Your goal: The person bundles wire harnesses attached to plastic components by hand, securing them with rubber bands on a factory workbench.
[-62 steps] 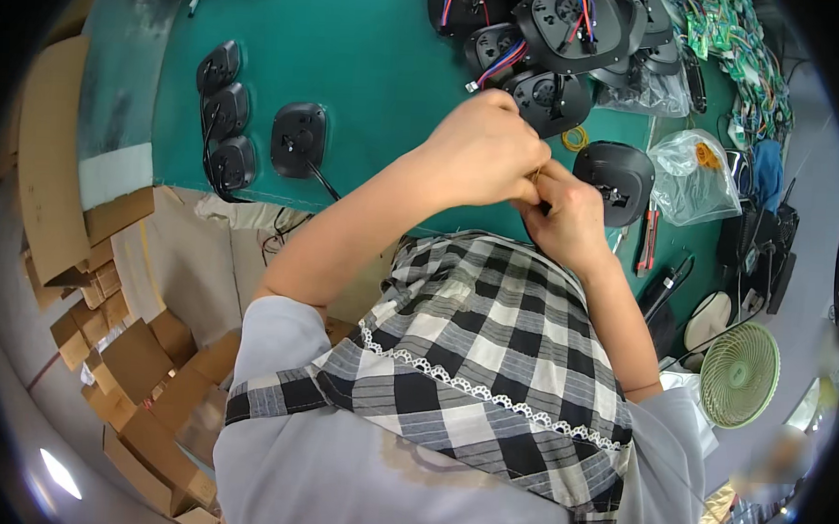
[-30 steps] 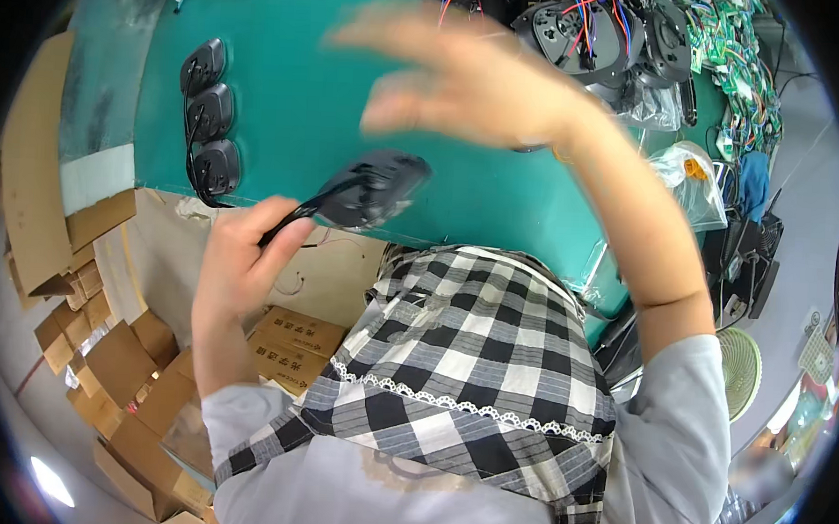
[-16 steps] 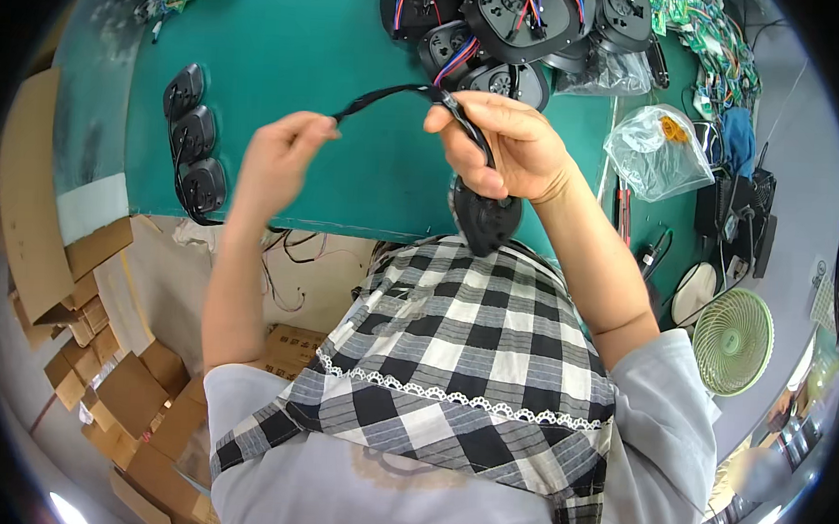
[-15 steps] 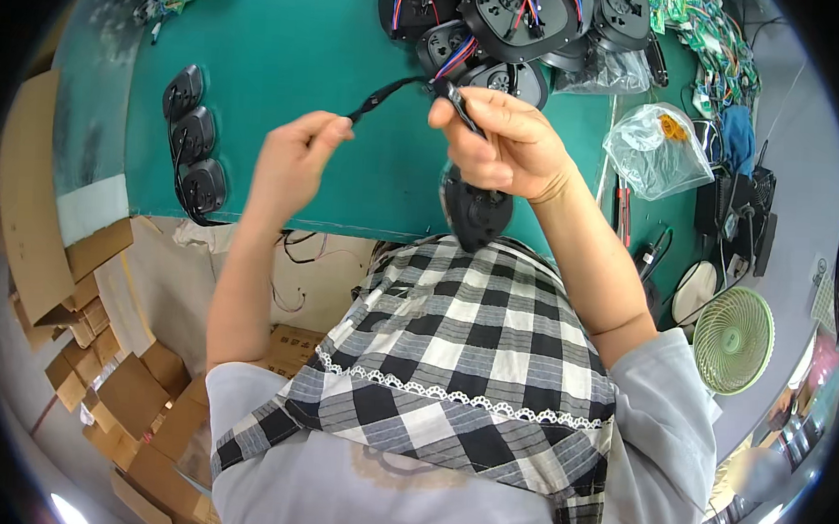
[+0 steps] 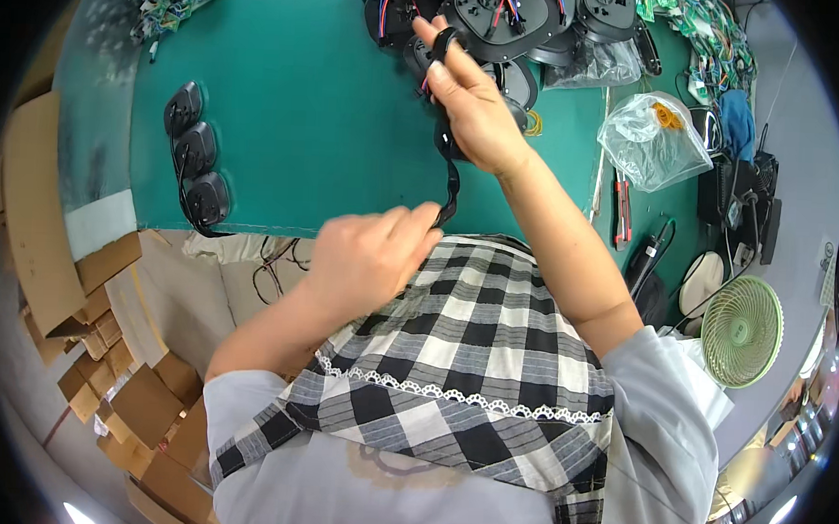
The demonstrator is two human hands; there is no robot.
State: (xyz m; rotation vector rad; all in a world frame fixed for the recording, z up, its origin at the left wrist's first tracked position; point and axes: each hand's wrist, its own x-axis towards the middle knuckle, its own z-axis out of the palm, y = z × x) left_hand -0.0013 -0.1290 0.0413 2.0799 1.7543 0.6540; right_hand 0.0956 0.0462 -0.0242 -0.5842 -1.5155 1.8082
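A black cable, seemingly wrapped in tape (image 5: 453,184), runs between my hands in front of the pile of parts. My left hand (image 5: 368,260) is low by the table's front edge, its fingers closed on the cable's lower end. My right hand (image 5: 482,120) is higher up, near the pile, with the cable looped at its fingers. Some of the cable is hidden behind that hand. Just beyond it lie several black speaker-like housings (image 5: 500,22) with red and blue wires.
Three small black oval units (image 5: 195,149) with a cable lie at the left on the green table (image 5: 285,116). Green circuit boards (image 5: 705,50) are heaped at the far right. A clear bag (image 5: 654,146), a red utility knife (image 5: 622,210) and a green fan (image 5: 742,330) are at the right.
My left hand has moved down and right toward the table's edge. My right hand has risen toward the pile. The cable between them now runs downward; the black oval part no longer hangs below my right hand.
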